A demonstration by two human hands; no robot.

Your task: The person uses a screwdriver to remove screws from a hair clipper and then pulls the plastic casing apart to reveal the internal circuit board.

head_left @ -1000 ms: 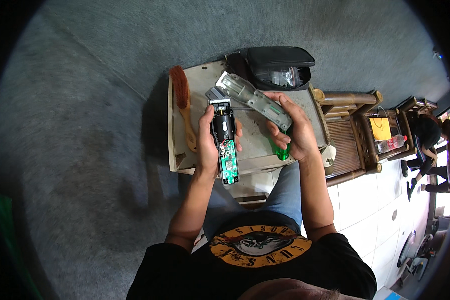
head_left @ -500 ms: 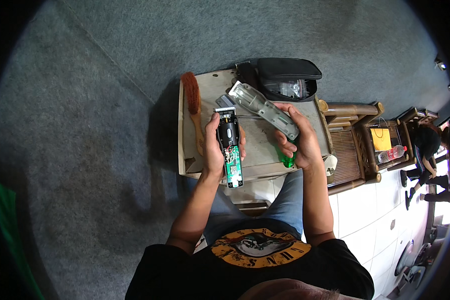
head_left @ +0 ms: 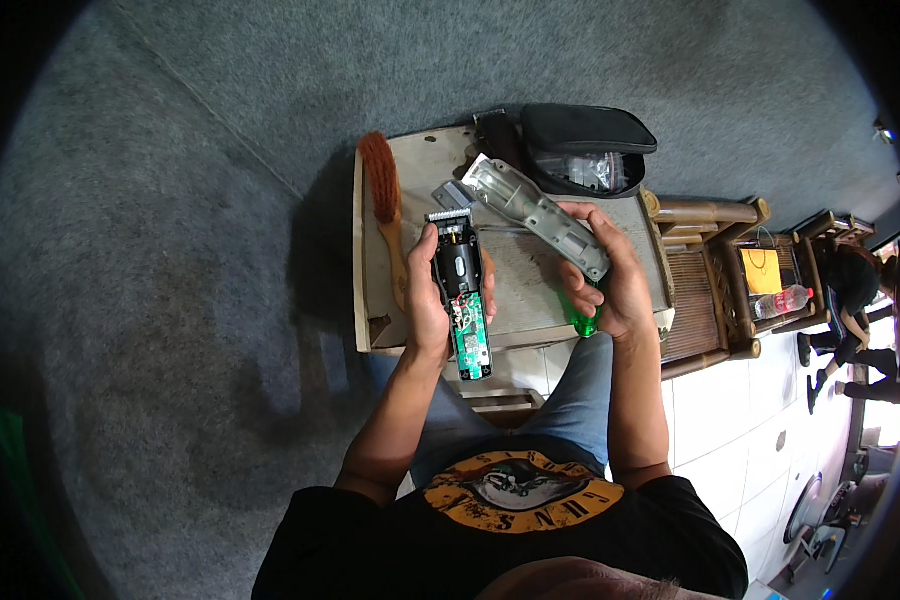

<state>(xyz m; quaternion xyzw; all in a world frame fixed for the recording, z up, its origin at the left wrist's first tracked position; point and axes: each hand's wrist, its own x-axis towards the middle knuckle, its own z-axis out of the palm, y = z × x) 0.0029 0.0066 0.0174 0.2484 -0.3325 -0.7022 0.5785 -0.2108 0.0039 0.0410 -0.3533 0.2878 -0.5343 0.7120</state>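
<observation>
An opened hair clipper (head_left: 460,265) rests in my left hand (head_left: 427,315), its metal blade pointing away from me. The clipper's black upper body and green circuit board lie exposed, with thin wires between them. My right hand (head_left: 625,280) is closed around the lower end of a translucent grey clipper housing (head_left: 535,210), which slants up to the left. Below the right fingers shows a translucent green object (head_left: 584,322), partly hidden; I cannot tell whether the hand touches it. A small grey piece (head_left: 453,194) lies on the table beyond the clipper blade.
On the small wooden table (head_left: 515,315) lies a brush (head_left: 382,175) with reddish bristles, at the left. A black zip case (head_left: 590,130) stands open at the back right, beside a dark clipper (head_left: 497,137). Bamboo seats (head_left: 695,305) stand to the right, with another person (head_left: 850,290) beyond.
The view has shifted a little. My right hand and the clear housing have moved slightly to the right, and both hands keep their holds.
</observation>
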